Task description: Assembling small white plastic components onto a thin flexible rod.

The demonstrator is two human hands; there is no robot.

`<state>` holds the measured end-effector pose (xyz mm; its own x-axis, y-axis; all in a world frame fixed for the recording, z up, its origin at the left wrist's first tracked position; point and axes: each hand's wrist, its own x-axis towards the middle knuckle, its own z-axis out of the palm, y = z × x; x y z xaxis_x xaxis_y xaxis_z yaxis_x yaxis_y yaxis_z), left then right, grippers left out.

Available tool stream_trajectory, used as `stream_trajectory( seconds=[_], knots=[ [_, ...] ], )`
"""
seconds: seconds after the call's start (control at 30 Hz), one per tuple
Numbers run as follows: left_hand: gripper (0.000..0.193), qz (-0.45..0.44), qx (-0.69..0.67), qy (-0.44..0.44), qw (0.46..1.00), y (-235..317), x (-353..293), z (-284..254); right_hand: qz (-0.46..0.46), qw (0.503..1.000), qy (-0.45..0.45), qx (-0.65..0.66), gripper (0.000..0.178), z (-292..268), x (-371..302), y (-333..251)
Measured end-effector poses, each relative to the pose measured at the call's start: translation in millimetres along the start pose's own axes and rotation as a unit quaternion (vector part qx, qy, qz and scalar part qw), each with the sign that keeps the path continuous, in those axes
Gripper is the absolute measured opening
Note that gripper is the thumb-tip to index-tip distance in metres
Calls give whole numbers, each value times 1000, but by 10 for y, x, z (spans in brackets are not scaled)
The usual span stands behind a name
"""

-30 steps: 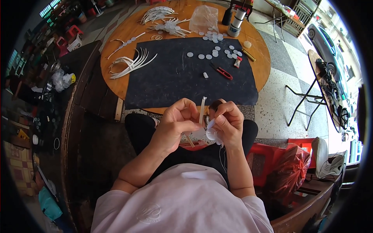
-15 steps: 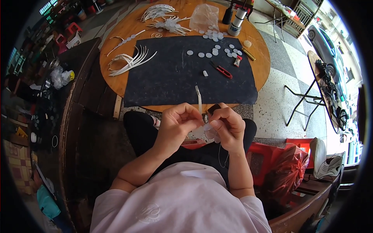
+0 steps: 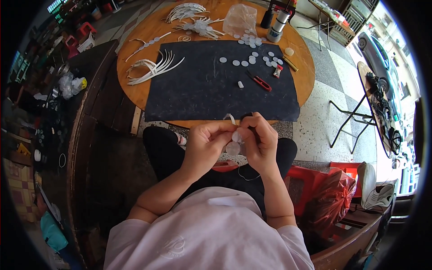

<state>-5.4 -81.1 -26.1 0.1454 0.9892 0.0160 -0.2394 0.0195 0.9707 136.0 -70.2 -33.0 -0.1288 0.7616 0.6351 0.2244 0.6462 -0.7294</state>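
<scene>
Off the near edge of the round brown wooden desk [image 3: 306, 76], left hand [image 3: 203, 141]: drawn into a fingertip pinch, apparently on a narrow white strip [image 3: 231, 118]; exact contact hidden.
Right hand [image 3: 260, 140]: curled to a thumb-and-finger pinch at translucent white round discs [image 3: 233, 148], just beside the left, with a thin pale thread [image 3: 248, 178] below.
Strip and discs: between both hands, short of the desk; seemingly partway joined.
Done, by the look: disc-bearing white strips [image 3: 185, 13] clustered near the far edge, plus a single disc-bearing strip [image 3: 150, 43] nearer the left edge.
Remaining, by the look: bare-looking curved white strips [image 3: 155, 69] across the left edge of the black rectangular mat [image 3: 198, 99]; loose translucent discs [image 3: 245, 63] toward the mat's far right corner and beyond.
Writing: raised emblem [image 3: 173, 246] on the pale pink shirt [image 3: 225, 216], lettering faint; markings on the silver cylinder [image 3: 280, 22] near the far edge, too small to read.
</scene>
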Motion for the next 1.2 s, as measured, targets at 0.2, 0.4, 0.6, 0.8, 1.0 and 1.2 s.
stream_trajectory(
  seconds=[0.2, 0.4, 0.6, 0.8, 1.0, 1.2],
  knots=[
    [15, -61, -53, -27, 996, 52, 0, -91, -17, 998, -17, -59, 16, 6, 22, -25],
    [15, -65, 12, -69, 995, 73, 42, -93, -27, 994, -19, -102, 18, 11, 5, -33],
    [13, -3, 61, -44, 997, 1, 85, -121, -18, 996, -55, -62, 19, -48, 100, -4],
    [3, -82, 9, -64, 994, 150, 34, -183, -157, 969, -112, -154, 20, -216, 376, 49],
    [4, -71, 20, -82, 994, 173, -8, -222, -218, 948, -124, -196, 26, -228, 485, 114],
    [2, -16, 39, -101, 994, 140, -40, -230, -248, 938, -111, -215, 29, -207, 540, 156]
  ],
)
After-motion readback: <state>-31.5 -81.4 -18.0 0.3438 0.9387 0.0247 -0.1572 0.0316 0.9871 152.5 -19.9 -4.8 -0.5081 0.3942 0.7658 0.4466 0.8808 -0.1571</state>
